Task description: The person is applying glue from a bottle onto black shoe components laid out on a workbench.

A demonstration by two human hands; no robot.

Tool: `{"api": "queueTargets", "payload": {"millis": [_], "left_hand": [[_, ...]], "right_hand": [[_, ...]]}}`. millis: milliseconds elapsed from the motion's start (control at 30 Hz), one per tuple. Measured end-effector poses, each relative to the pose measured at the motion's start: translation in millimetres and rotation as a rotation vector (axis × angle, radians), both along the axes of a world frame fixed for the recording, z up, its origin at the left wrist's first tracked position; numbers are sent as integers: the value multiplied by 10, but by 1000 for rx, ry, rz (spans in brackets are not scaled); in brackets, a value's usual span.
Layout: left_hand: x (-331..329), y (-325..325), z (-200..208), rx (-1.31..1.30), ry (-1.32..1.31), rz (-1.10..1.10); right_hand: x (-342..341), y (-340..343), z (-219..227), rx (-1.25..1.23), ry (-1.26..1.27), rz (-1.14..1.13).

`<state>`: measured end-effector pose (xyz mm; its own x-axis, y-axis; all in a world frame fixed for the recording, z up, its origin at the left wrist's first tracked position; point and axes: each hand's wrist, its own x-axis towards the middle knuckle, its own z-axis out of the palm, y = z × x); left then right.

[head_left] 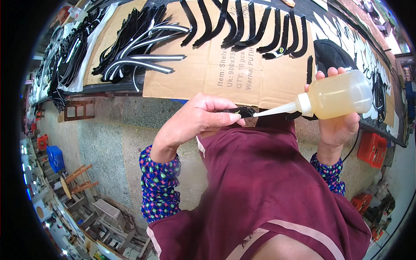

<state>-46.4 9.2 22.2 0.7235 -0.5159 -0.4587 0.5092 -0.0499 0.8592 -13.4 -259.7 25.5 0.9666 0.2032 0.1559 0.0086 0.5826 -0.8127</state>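
Note:
My left hand (201,117) pinches a short black strip (247,112) between thumb and fingers, just off the near edge of the cardboard. In my right hand (338,125) is a clear squeeze bottle (340,94) of pale yellow liquid, tipped on its side. Its long white nozzle (275,110) points left, and the tip meets or nearly meets the strip's right end. Whether liquid is coming out is too small to tell. Beyond my hands, several curved black strips (236,26) lie in a row on the cardboard sheet (190,80).
Bundles of black strips (134,39) and white-edged strips (143,58) lie at the table's left. A black mesh item (333,54) and white cut pieces (346,37) are on the right. Red crates (372,149), a blue crate (55,158) and a wooden stool (76,182) stand on the floor.

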Motion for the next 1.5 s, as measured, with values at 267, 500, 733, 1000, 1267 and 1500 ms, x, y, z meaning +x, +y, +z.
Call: {"api": "queueTargets", "payload": {"millis": [267,500,733,1000,1267,1500], "left_hand": [[-24,3,-18,-11,6,-41],[-34,-13,-28,20,-29,12],[38,65,-2,-89,114,101],[386,-286,-164,-339,61,429],[1130,-1562,-609,-170,-130,244],[1286,-2004,-858,270,-622,439]], "right_hand": [[20,17,-7,13,0,41],[15,32,-17,-1,22,45],[34,-94,-87,19,23,18],[151,-716,13,180,-47,-216],[192,-1111,-1,486,-135,-240],[196,-1257,-110,444,-115,-277]]}}
